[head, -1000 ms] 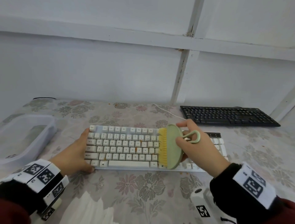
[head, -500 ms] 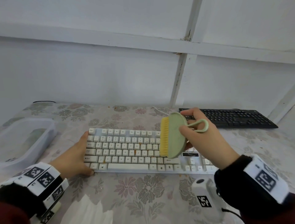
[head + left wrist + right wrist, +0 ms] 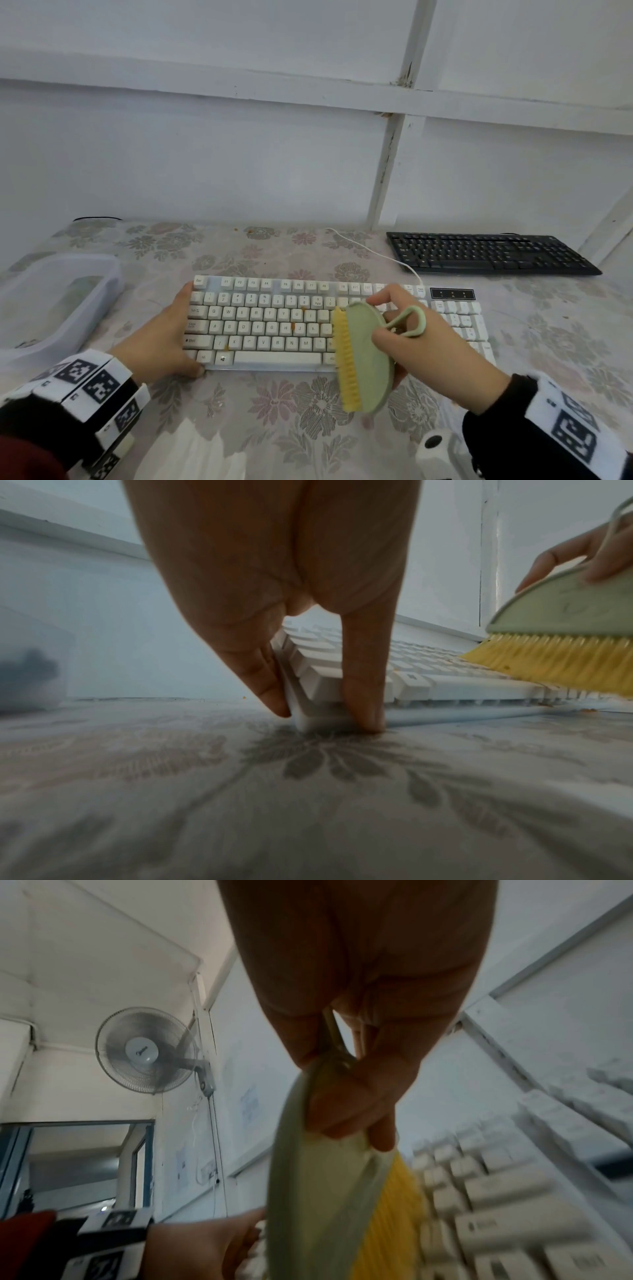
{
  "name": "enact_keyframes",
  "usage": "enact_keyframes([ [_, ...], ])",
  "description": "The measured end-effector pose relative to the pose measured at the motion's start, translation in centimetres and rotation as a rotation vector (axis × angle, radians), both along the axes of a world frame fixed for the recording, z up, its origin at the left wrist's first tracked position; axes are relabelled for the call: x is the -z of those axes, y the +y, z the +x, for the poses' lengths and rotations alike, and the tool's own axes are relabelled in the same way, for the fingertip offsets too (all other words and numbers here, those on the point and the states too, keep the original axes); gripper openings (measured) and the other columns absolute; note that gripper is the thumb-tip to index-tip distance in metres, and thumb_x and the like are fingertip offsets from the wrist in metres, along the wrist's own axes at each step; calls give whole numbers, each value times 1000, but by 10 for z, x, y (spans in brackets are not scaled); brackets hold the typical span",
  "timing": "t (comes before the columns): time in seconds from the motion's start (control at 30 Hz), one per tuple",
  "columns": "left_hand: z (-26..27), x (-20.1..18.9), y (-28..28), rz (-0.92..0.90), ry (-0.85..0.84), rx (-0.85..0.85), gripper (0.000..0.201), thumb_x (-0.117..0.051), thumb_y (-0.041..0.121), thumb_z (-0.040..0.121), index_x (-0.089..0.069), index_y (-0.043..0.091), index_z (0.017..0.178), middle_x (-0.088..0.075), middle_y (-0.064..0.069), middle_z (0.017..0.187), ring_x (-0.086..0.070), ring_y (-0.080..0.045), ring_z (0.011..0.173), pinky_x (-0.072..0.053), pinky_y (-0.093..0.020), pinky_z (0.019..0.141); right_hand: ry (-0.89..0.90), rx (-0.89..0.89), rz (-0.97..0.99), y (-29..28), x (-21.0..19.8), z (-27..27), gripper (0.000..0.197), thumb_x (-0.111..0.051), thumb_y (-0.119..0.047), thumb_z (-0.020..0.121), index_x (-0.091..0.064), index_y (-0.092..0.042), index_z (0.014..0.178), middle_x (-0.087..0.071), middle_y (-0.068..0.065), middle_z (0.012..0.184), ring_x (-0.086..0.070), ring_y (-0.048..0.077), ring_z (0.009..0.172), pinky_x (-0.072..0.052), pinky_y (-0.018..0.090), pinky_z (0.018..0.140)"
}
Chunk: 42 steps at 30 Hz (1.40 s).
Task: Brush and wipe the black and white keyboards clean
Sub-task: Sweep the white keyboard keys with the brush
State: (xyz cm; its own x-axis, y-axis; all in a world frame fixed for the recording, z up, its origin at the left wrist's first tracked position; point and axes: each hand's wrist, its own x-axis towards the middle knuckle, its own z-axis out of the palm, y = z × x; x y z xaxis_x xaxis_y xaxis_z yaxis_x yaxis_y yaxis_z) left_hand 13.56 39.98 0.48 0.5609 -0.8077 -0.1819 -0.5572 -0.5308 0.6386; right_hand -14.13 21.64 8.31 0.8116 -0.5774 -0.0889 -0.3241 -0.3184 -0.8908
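Observation:
A white keyboard (image 3: 274, 322) with orange crumbs between its keys lies in front of me on the flowered tablecloth. My left hand (image 3: 164, 337) grips its left end, thumb on the front corner and fingers on the side (image 3: 308, 696). My right hand (image 3: 421, 346) holds a green brush (image 3: 368, 356) with yellow bristles (image 3: 344, 359), tilted on edge over the keyboard's front edge right of the space bar. In the left wrist view the bristles (image 3: 555, 664) touch the keys. The black keyboard (image 3: 486, 253) lies at the back right, untouched.
A clear plastic tub (image 3: 51, 301) stands at the left. The white keyboard's cable (image 3: 373, 250) runs back toward the wall. White tissue (image 3: 191, 455) lies at the near edge. A white device (image 3: 438, 452) shows under my right wrist.
The right hand lifted the brush to the keyboard's far edge, then swept it back toward me over the keys to the front edge. The left hand kept its hold.

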Motion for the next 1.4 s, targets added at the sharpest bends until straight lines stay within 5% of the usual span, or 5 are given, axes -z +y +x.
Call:
enact_keyframes([
  [0.23,2,0,1,12,-7,2,131,-84,15,50,4,34,145,-48,5,128,-54,-11,109,-47,-26,88,-173,167,-45,-14,-20,19,25,-51,-5,88,-52,-22,106,-66,7,82,-67,13,58,-56,30,51],
  [0.53,0,0,0,3,-18,8,126,-83,10,54,1,33,144,-48,7,125,-53,-8,106,-42,-13,73,20,7,-39,9,4,10,22,-48,-8,89,-47,-25,102,-62,25,91,-59,27,58,-53,28,48],
  [0.77,-3,-1,-1,17,-27,-13,127,-83,8,57,4,31,146,-48,7,124,-52,-7,102,-40,-9,64,-190,144,-36,-9,-31,7,26,-52,-4,89,-54,-25,103,-67,7,81,-69,21,63,-57,35,52],
  [1.2,2,3,0,41,-33,-21,132,-85,14,53,7,31,146,-47,3,129,-53,-13,109,-44,-20,79,-26,67,-96,4,1,28,26,-47,-8,90,-45,-25,109,-61,23,87,-64,34,66,-59,40,55],
  [1.4,1,1,-1,26,-17,-10,128,-84,10,55,4,32,146,-49,5,125,-53,-10,105,-43,-15,73,-59,58,20,-2,-14,18,25,-49,-4,87,-53,-23,104,-65,19,82,-66,24,61,-55,31,49],
])
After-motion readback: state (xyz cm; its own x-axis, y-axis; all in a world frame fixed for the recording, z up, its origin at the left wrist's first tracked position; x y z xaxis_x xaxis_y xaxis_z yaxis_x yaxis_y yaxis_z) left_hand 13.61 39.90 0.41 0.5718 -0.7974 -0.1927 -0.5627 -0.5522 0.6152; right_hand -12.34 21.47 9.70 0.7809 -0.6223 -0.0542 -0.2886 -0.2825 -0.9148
